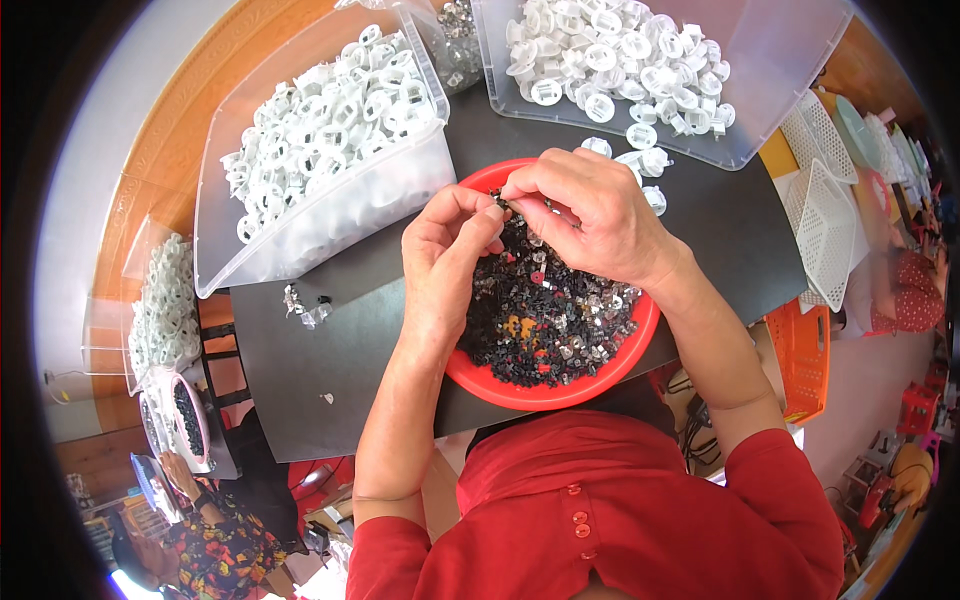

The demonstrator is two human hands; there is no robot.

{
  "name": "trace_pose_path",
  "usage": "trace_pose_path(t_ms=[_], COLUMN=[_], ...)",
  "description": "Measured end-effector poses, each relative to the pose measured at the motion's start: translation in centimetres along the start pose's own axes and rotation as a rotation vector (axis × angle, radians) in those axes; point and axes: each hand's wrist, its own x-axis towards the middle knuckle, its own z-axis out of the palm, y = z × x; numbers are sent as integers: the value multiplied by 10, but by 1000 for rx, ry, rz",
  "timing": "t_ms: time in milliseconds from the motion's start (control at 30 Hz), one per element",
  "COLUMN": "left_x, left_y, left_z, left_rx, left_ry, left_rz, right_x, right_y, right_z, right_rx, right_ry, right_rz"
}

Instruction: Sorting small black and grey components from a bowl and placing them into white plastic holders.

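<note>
A dark table [330, 350] carries a red bowl [560, 390] of small black and clear parts [545, 320] at centre. Over its far rim, the left hand [445, 260] and right hand [590, 215] meet, fingertips pinched together on a tiny dark piece [503, 207]. Clear bins of white plastic caps [330, 120] stand beyond

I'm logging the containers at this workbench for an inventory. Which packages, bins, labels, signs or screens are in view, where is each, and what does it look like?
Clear plastic bin, upper left: rectangular, full of white round parts.
Second clear plastic bin, upper right: rectangular, partly filled with the same white parts.
Red bowl, centre, under both hands: round, holding small black and clear pieces.
White mesh baskets, right edge: empty, stacked.
Labels, signs or screens: none visible.
</note>
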Motion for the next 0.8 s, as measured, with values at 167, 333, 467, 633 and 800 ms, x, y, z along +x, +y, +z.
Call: trace_pose_path(t_ms=[167, 333, 467, 633, 800], left_x=[0, -1, 0, 1, 3], left_y=[-1, -1, -1, -5, -2], left_z=[-1, 0, 0, -1, -2], left_rx=[-2, 27, 36, -34, -238], left_ry=[-11, -26, -23, -20, -62], left_rz=[3, -15, -27, -29, -89], right_x=[0, -1, -2, -1, 0], right_y=[1, 5, 6, 3, -6], right_z=[0, -3, -4, -3, -6], right_rx=[-5, -32, -36, 17, 115], right_ry=[7, -44, -63, -50, 4], right_rz=[-16, -52, -51, 19, 265])
